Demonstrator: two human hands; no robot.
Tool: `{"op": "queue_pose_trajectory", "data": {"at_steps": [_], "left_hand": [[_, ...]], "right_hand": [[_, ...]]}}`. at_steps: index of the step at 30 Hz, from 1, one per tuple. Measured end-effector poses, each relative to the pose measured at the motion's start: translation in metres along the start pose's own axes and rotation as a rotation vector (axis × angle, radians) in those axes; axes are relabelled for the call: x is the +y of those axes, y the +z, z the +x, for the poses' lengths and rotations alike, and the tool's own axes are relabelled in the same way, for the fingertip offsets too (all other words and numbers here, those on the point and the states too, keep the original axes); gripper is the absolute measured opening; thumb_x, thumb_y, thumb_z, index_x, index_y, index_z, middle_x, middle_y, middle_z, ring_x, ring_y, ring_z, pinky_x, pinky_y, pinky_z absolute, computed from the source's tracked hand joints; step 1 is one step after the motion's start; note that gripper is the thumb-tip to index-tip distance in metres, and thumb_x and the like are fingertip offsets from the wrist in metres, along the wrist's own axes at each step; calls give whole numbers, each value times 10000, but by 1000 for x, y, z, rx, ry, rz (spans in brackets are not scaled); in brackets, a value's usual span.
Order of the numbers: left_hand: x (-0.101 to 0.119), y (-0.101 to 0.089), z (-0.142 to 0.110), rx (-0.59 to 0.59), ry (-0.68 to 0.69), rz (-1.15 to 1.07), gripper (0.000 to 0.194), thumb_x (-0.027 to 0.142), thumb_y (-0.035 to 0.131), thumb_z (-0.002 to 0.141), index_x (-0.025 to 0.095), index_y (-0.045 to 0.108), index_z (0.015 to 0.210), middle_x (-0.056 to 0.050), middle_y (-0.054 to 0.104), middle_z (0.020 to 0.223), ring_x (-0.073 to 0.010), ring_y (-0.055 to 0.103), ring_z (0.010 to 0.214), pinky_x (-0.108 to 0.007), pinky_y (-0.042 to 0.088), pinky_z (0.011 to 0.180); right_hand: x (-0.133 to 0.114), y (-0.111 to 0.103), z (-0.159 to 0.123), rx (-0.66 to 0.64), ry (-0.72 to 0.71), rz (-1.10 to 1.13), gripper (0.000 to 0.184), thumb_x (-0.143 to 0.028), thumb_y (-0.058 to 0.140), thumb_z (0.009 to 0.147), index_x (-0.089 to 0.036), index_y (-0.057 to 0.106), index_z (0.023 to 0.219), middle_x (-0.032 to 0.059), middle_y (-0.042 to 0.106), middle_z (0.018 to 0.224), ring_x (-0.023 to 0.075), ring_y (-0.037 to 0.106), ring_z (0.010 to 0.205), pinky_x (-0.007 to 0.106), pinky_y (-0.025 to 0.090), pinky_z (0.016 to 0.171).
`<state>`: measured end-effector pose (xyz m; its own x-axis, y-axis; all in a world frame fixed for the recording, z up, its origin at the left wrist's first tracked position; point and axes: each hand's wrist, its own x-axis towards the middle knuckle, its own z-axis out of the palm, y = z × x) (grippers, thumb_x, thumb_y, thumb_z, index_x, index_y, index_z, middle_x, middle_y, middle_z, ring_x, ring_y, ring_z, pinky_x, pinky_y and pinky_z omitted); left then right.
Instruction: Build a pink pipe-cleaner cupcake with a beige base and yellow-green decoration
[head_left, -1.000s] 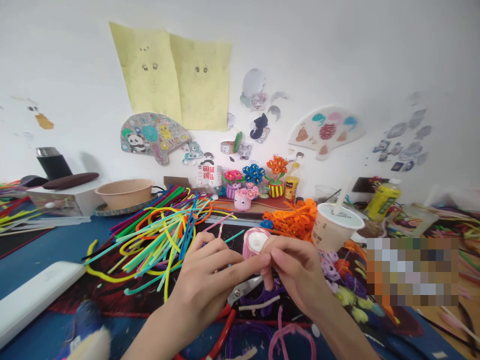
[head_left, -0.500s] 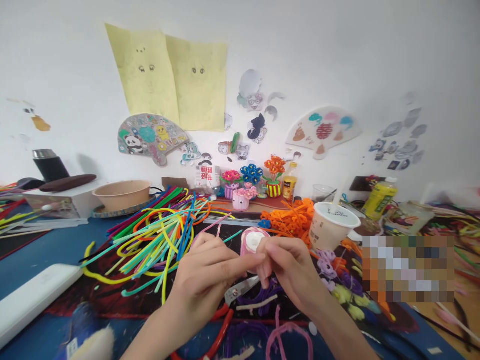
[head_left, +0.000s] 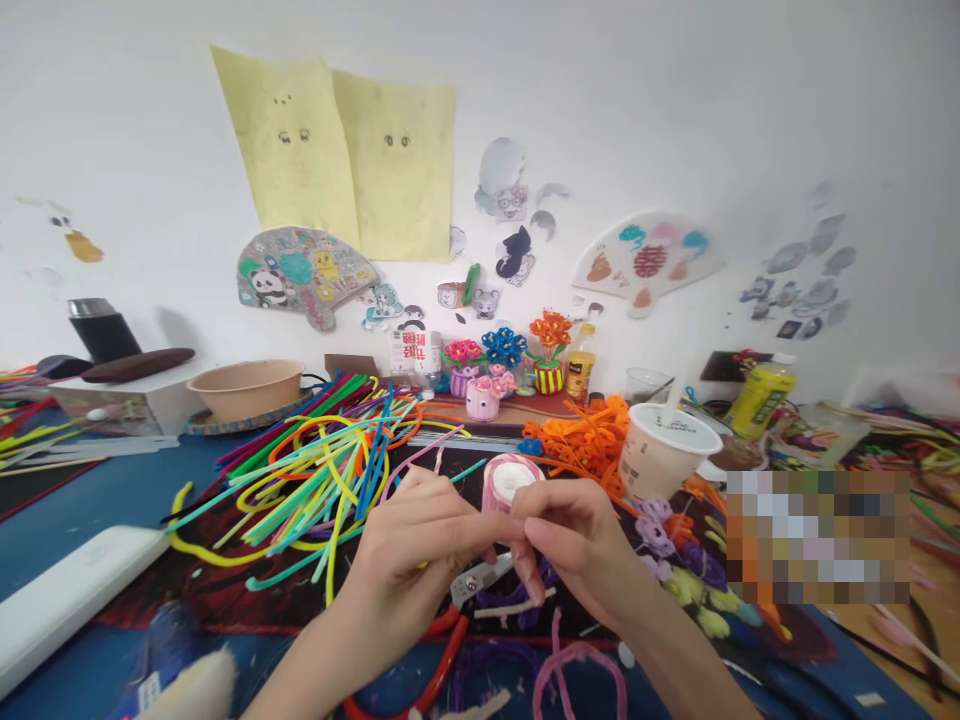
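My left hand (head_left: 424, 545) and my right hand (head_left: 581, 530) meet at the fingertips in the middle of the view. Both have bent fingers pinched together; whatever lies between them is hidden or too small to name. Just behind the fingers stands a small pink-and-white pot (head_left: 491, 495) with a white hollow top, its lower part covered by my hands. A twisted pink-and-white stem (head_left: 439, 458) shows above my left knuckles; I cannot tell whether the hand holds it. Below the hands lie scissors with red handles (head_left: 444, 670), partly hidden by my left forearm.
Loose coloured pipe cleaners (head_left: 300, 500) spread on the left. Orange pipe-cleaner pieces (head_left: 585, 440) and a lidded drink cup (head_left: 652, 470) stand right. Finished flower pots (head_left: 482, 400) line the back. A white bar-shaped object (head_left: 75, 600) and a blue glue gun (head_left: 169, 645) lie front left.
My right fingers have dropped a little and drawn closer to the left fingertips. More of the pot's white top shows. The surrounding things have stayed in place.
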<state>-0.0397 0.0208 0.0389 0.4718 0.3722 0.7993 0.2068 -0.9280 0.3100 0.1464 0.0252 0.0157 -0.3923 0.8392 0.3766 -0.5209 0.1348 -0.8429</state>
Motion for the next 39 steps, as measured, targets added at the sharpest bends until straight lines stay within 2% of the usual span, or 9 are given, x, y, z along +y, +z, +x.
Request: {"op": "queue_pose_trajectory", "data": {"at_steps": [11, 21, 30, 39], "left_hand": [[-1, 2, -1, -3, -5, -56, 318, 121, 427, 1014, 236, 713, 1097, -6, 716, 738, -135, 554, 632, -309, 343, 645], [1, 2, 0, -8, 1, -40, 323, 147, 417, 1022, 236, 721, 1080, -5, 709, 711, -130, 561, 602, -301, 356, 624], [1, 2, 1, -14, 11, -58, 331, 153, 412, 1028, 251, 714, 1118, -5, 719, 717, -130, 570, 602, -302, 354, 627], [1, 2, 1, -15, 39, -45, 332, 121, 416, 1016, 232, 717, 1099, 5, 709, 712, -125, 561, 609, -296, 350, 637]], "right_hand": [[1, -2, -1, -47, 6, 58, 145, -256, 797, 793, -142, 787, 704, 23, 708, 578, 72, 626, 387, 116, 525, 376], [-2, 0, -2, -28, 11, 35, 234, -325, 804, 777, -134, 766, 648, 21, 679, 527, 83, 609, 367, 123, 494, 349], [0, -1, 0, -32, 6, 44, 217, -293, 796, 788, -133, 760, 645, 22, 686, 545, 80, 616, 369, 120, 506, 348], [-2, 0, -1, -23, 21, 46, 227, -316, 836, 731, -125, 757, 638, 31, 691, 542, 87, 606, 358, 139, 521, 339]]}}
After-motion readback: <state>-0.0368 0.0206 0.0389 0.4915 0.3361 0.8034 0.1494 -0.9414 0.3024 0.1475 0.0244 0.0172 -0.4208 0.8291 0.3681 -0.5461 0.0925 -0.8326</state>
